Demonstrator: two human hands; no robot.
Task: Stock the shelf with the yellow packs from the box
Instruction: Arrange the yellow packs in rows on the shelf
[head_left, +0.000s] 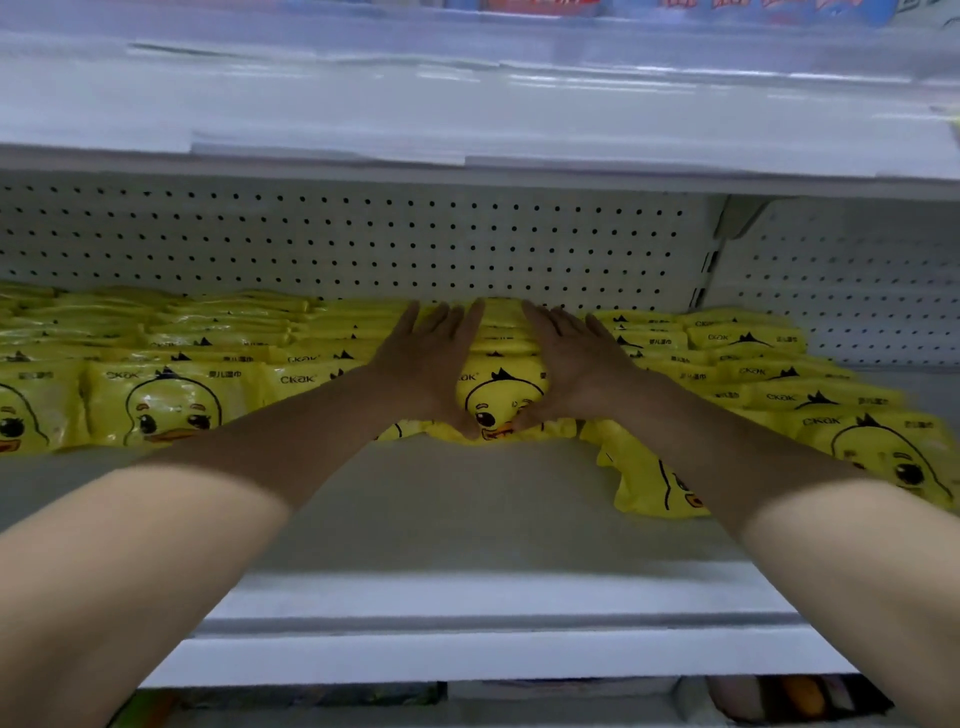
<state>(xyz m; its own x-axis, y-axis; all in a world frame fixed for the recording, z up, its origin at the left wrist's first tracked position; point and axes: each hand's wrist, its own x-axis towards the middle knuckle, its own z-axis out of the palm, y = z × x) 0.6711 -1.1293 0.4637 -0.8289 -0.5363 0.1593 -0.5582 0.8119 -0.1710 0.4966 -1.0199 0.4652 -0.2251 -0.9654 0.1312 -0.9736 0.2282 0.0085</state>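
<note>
Flanking a row of yellow packs (503, 387), left hand (426, 364) and right hand (576, 364) press flat.

A shop: white metal gondola shelf (467, 519) with perforated back panel (363, 244), rows of identical yellow duck-print packs (171, 405), more goods at twelve o'clock.

So the middle row of packs (501, 387) sits on the shelf (467, 519) and runs back to the pegboard wall (363, 244) right behind it. The left hand (426, 364) lies flat against that row's left side and the right hand (576, 364) against its right side, thumbs down at the front pack. There are more rows just left of it (171, 395) and more just right of it (769, 364). One loose pack (644, 488) lies crooked to its front-right, ahead of the rest. The upper shelf (467, 114) hangs above it.
</note>
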